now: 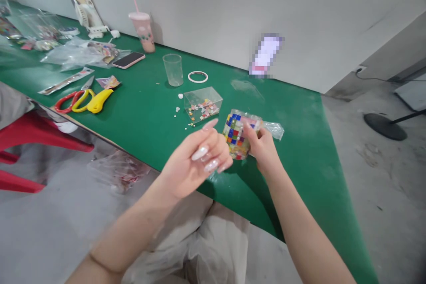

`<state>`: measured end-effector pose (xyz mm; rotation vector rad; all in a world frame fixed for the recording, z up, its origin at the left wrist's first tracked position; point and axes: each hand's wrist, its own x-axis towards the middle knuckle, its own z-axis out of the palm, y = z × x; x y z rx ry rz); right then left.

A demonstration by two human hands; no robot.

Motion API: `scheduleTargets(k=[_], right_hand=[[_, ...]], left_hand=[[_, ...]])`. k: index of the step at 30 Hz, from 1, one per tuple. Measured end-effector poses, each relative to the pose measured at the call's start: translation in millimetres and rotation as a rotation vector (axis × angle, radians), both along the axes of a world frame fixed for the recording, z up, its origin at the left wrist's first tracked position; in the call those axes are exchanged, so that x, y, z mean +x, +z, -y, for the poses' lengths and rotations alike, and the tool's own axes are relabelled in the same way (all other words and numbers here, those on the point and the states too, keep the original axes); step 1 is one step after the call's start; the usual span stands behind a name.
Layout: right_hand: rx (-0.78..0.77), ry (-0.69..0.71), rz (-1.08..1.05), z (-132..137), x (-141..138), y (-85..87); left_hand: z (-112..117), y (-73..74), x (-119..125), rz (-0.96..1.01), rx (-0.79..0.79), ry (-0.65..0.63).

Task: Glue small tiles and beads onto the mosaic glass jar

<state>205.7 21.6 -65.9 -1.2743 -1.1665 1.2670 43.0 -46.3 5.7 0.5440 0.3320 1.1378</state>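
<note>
The mosaic cup (237, 135) was found in the right hand (262, 144), above the near right part of the tabletop (143, 120). Blue, white, red and orange tiles covered much of its wall; a pink area showed at the far right.

Handling, as judged: likely light and stiff, with smooth tile faces that could slip. Edge tiles might come off under sideways pressure. The advised hold was a broad, gentle one around the wall.

Relative to the fingers: the right thumb lay over the cup's right side, and the other right fingers, mostly hidden, closed around it from the right. The left hand (206, 155) was just left of the cup, its fingers curled narrowly towards the palm. Whether they pinched a small piece, or touched the cup, could not be determined.

Surroundings: clear wrap (275, 130) lay just right of the right hand. To the far left of the cup stood a clear box (196, 96) holding small coloured pieces, with loose bits (177, 109) beside it. Beyond were a white ring (198, 81) and a clear cup (173, 71). Farther left were a pink cup (143, 31), a phone (129, 60), scissors (79, 97) and plastic bags (78, 53).
</note>
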Motion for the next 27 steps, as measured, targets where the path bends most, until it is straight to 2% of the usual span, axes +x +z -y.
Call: scheduleTargets(k=[3,9,12,16,19,23,27], right_hand=[[0.179,-0.091,0.145,-2,-5,-6.9],[0.307,0.077,0.232,-2,-9,-19.0],[0.337,0.151,0.279,-3,-7,-22.1],[0.364,0.167,0.281,-8,4,-21.0],[0.498,0.059,0.318,-11,14,-12.9],[0.771,-0.173,0.357,-6,20,5.2],[0.927,-0.305,0.248,8,15,22.7]], left_hand=[[7,-10.5,10,0.191,-0.125,-0.096],[19,-23.7,26,0.359,-0.165,-0.194],[25,-24.3,32,0.379,-0.16,-0.237],[31,-22.4,37,0.405,-0.152,-0.283],[32,-21.0,39,0.412,-0.166,-0.275],[30,-21.4,40,0.422,-0.196,-0.285],[28,-23.5,41,0.39,-0.198,-0.304]])
